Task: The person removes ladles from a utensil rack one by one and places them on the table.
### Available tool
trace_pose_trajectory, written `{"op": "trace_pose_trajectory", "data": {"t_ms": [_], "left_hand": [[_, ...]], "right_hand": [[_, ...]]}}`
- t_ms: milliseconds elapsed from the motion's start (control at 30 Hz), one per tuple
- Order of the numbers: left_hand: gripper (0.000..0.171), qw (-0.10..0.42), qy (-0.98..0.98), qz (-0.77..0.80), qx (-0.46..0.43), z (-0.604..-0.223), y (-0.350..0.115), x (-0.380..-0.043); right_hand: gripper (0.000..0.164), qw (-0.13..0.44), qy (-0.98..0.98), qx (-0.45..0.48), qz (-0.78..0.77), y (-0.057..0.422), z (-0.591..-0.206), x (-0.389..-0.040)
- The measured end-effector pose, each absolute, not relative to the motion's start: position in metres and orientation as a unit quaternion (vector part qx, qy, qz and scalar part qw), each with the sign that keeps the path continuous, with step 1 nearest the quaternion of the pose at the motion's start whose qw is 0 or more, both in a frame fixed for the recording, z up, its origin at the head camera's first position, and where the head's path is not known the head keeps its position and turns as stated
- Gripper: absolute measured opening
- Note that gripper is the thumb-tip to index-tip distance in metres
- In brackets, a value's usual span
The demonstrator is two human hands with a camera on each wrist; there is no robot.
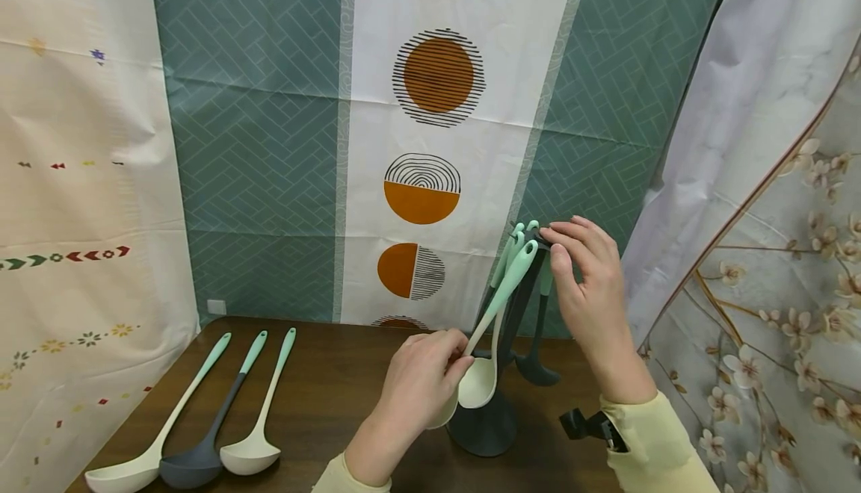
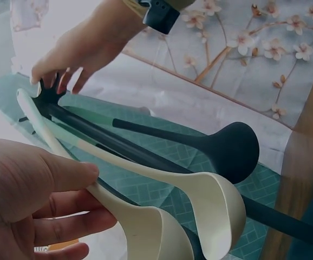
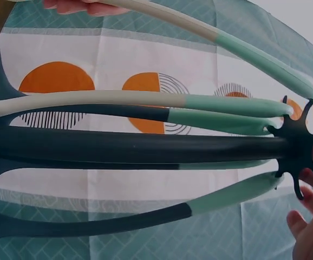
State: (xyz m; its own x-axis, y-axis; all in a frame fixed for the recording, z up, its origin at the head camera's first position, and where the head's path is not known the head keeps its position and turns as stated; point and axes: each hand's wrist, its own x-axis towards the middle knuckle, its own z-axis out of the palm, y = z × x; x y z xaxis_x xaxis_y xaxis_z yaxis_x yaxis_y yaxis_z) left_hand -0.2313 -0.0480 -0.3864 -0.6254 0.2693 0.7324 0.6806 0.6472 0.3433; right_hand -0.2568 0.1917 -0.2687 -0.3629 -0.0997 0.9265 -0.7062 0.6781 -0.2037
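Observation:
My left hand (image 1: pixel 424 377) pinches a cream ladle (image 2: pixel 145 230) with a mint handle, low on its shaft near the bowl. The handle's holed tip leans up to the top of a dark utensil stand (image 1: pixel 482 429), right by one hook; I cannot tell whether it is hooked. At the stand's hooked crown (image 3: pixel 296 140), my right hand (image 1: pixel 592 295) grips with curled fingers. Another cream ladle (image 2: pixel 219 211) hangs just beside the held one. A dark utensil with a rounded head (image 1: pixel 538 370) hangs on the far right side, and more mint-handled dark utensils hang behind.
Three ladles lie side by side on the brown table (image 1: pixel 336 388) at left: a cream one (image 1: pixel 128 472), a dark grey one (image 1: pixel 191 469) and a shorter cream one (image 1: pixel 250 454). Patterned curtains (image 1: pixel 262 142) close off the back and both sides.

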Motion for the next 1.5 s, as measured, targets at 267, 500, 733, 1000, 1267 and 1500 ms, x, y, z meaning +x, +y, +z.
{"op": "trace_pose_trajectory", "data": {"t_ms": [267,500,733,1000,1267,1500], "left_hand": [[0.022,0.343,-0.839,-0.321,-0.275,-0.385,-0.049,-0.228],[0.021,0.346,-0.835,-0.334,-0.268,-0.381,-0.052,-0.227],[0.022,0.343,-0.834,-0.341,-0.266,-0.379,-0.054,-0.226],[0.023,0.353,-0.829,-0.342,-0.266,-0.377,-0.058,-0.226],[0.025,0.367,-0.822,-0.345,-0.266,-0.376,-0.061,-0.226],[0.023,0.365,-0.827,-0.342,-0.257,-0.374,-0.063,-0.226]], "right_hand": [[0.035,0.536,-0.767,0.224,0.273,0.183,-0.273,-0.252],[0.034,0.55,-0.751,0.229,0.283,0.181,-0.269,-0.255],[0.039,0.539,-0.759,0.243,0.273,0.188,-0.269,-0.256],[0.038,0.537,-0.758,0.248,0.275,0.189,-0.269,-0.257],[0.037,0.52,-0.764,0.245,0.294,0.19,-0.271,-0.254],[0.036,0.492,-0.771,0.239,0.328,0.189,-0.271,-0.249]]}}
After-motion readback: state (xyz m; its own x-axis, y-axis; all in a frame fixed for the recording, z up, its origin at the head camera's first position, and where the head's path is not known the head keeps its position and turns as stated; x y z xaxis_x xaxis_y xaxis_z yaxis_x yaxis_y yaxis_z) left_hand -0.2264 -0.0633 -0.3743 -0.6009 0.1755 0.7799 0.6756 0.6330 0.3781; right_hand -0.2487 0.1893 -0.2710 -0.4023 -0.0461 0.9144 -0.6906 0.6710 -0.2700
